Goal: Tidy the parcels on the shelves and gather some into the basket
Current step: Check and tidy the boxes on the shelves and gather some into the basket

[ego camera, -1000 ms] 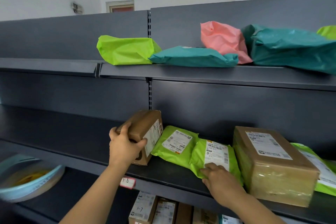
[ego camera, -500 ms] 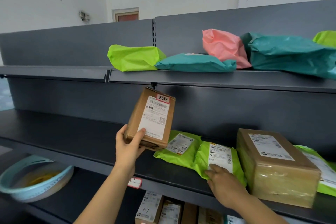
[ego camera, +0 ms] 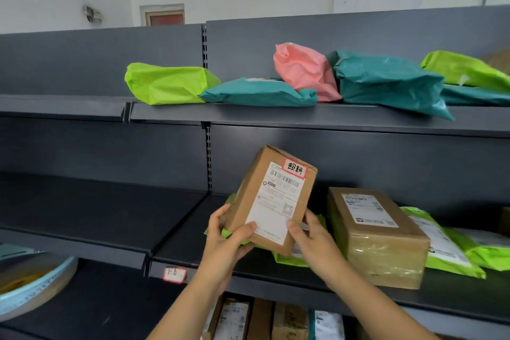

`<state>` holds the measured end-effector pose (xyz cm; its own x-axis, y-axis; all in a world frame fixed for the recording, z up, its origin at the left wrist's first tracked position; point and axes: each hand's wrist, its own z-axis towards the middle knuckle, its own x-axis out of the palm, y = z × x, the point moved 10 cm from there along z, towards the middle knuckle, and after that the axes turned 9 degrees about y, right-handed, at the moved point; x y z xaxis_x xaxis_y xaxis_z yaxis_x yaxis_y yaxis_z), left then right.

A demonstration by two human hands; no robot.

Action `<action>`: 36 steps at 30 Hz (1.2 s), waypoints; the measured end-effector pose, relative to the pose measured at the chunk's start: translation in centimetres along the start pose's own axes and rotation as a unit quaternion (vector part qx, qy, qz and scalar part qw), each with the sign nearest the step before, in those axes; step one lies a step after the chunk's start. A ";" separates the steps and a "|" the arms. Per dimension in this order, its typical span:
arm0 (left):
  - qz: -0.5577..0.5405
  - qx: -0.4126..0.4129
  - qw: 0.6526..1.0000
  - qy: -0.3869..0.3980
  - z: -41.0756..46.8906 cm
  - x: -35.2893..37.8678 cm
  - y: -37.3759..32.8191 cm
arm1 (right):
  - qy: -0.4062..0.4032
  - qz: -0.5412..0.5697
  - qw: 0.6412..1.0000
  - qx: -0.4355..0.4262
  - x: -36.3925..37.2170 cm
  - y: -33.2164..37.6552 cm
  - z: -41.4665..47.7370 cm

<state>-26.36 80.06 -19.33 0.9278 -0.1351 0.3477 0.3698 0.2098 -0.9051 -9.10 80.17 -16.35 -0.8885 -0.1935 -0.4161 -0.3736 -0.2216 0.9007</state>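
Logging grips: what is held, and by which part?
Small brown box, by its lower end: left hand and right hand each grip a corner.

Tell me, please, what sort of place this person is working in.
Probably a parcel collection point or courier storeroom: dark metal shelves carry coloured mailer bags and a taped box, a shelf tag reads 1-6, and the left hand and right hand hold another labelled box.
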 end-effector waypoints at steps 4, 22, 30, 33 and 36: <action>0.033 -0.022 0.997 0.063 -0.8 2.1 0.4 | -0.017 0.043 0.999 -0.026 -1.7 1.1 -1.6; 0.042 0.008 0.987 0.157 -14.1 27.2 4.8 | -0.182 0.041 0.979 -0.081 -21.1 -2.2 -27.1; 0.094 -0.076 0.955 0.270 -22.8 46.2 14.7 | -0.273 0.054 0.960 0.021 -33.5 -11.0 -46.1; 0.096 -0.105 0.932 0.334 -26.1 54.2 17.9 | -0.327 0.053 0.942 0.053 -38.1 -13.1 -53.3; 0.094 -0.133 0.903 0.397 -29.7 61.6 21.2 | -0.384 0.046 0.917 0.101 -42.2 -15.6 -60.4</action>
<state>37.13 47.46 -24.35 0.6060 -0.7954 -0.0081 0.0855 0.0753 -0.9935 50.31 34.11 -20.35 -0.8154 0.5448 -0.1956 -0.2599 -0.0425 0.9647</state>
